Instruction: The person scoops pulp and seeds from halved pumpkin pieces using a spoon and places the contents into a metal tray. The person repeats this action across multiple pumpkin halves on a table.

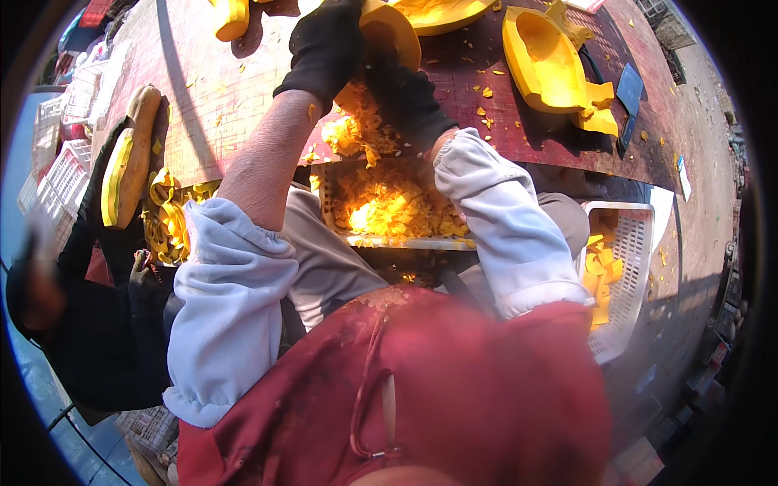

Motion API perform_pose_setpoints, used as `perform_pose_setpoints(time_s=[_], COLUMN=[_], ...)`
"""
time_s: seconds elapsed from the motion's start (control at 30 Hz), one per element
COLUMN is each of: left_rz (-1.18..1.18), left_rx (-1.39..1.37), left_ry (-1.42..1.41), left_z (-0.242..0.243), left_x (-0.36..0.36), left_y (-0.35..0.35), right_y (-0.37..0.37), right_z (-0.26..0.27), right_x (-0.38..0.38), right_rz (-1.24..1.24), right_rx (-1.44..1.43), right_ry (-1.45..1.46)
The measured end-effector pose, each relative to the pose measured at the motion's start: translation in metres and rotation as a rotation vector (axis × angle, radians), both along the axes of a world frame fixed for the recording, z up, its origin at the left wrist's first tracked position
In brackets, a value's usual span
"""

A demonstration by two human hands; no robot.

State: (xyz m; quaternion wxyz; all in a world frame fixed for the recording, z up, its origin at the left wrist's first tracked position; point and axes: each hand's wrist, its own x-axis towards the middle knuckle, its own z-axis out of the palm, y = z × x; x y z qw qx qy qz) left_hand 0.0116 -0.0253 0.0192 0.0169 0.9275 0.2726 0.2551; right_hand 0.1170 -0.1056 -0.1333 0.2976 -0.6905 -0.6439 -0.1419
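In black gloves, both my hands are at the far middle of the table. My left hand [328, 51] grips the left side of a peeled yellow squash piece [392, 30]. My right hand [410, 100] is just below that piece, in shadow and blurred; whether it holds a tool cannot be told. Stringy orange squash pulp [355, 133] lies at the table edge beneath my hands, and more pulp [395, 212] fills a crate between my knees. Hollowed squash pieces [544, 61] lie to the right, with another cut piece [453, 13] beyond my hands.
A blue-bladed peeler or knife [629, 91] lies at the table's right. A white perforated basket [632, 273] holds orange squash pieces beside my right knee. At left a co-worker in black [109, 346] sits close, near a partly peeled squash [127, 158] and yellow peelings [167, 219].
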Motion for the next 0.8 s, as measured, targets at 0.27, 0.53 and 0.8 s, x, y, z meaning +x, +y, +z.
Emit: perform_pose_setpoints(time_s=[0.27, 0.53, 0.8], left_rz=[0.071, -0.318, -0.321], left_rx=[-0.061, 0.206, 0.037], left_ry=[0.003, -0.242, -0.168], left_z=[-0.017, -0.006, -0.003], left_x=[0.019, 0.012, -0.013], left_y=[0.04, 0.029, 0.045], right_y=[-0.053, 0.024, 0.001], right_z=[-0.033, 0.027, 0.024], right_x=[0.01, 0.024, -0.005], right_rz=[-0.023, 0.097, 0.196], right_rx=[-0.04, 0.095, -0.221], right_ry=[0.021, -0.008, 0.093])
